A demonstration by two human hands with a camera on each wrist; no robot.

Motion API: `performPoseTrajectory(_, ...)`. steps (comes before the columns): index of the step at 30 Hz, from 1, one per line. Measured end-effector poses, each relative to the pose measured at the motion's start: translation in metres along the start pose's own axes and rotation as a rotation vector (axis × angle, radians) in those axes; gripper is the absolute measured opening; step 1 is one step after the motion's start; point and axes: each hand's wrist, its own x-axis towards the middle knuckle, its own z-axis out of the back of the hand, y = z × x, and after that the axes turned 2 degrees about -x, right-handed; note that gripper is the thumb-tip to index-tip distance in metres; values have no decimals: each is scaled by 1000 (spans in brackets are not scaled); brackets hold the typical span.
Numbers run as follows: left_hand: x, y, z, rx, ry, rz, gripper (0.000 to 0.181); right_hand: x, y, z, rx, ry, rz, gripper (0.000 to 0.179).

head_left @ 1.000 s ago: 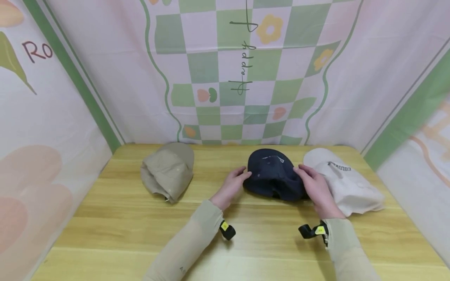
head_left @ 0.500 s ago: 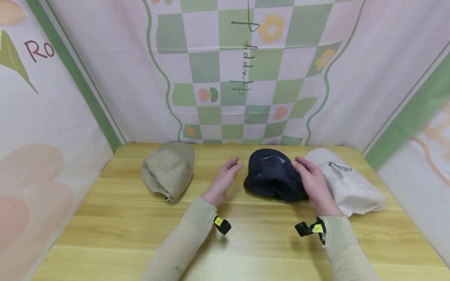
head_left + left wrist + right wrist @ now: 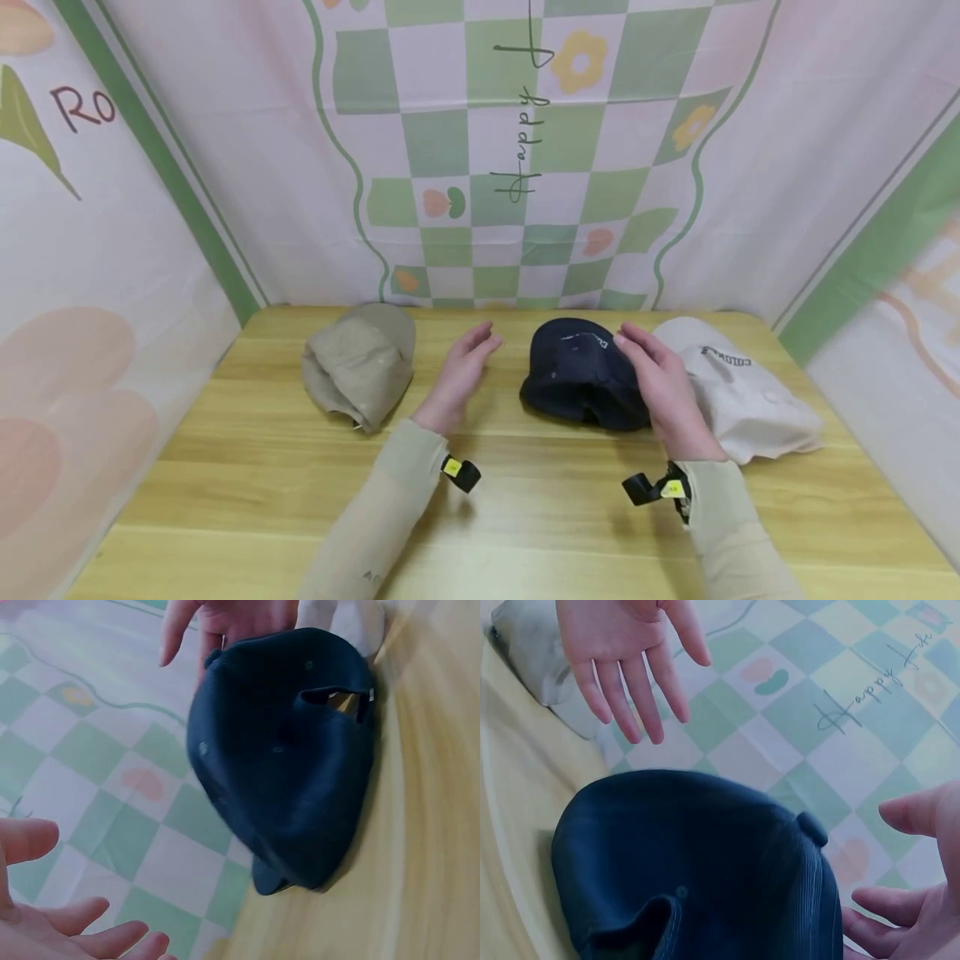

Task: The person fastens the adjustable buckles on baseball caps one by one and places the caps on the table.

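Head view: a navy cap [image 3: 581, 383], one of three, is set on a wooden table [image 3: 540, 533] between the left hand [image 3: 459, 375] and the right hand [image 3: 669, 392]. Its right side is partly hidden by the right hand, whose thumb is held apart from loose fingers; whether the cap is touched cannot be told. Its lettering [image 3: 602, 342] is hard to make out. The left hand is held clear, fingers straight and slightly apart. A pale cap [image 3: 753, 408], partly covered, is seen at right, a khaki cap [image 3: 360, 362] at left; both forearms [image 3: 375, 517] are cut off below.
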Motion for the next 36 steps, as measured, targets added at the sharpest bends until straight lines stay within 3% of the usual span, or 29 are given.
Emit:
performPoseTrajectory(15,-1,-21,18,114,-68,-149,55,0,22,-17,34,-7,100,70)
performPoseTrajectory(24,-1,-33,34,86,-80,-140,56,2,31,-28,36,24,148,64)
performPoseTrajectory(36,-4,-52,72,134,-94,-145,57,5,37,-44,38,73,159,63)
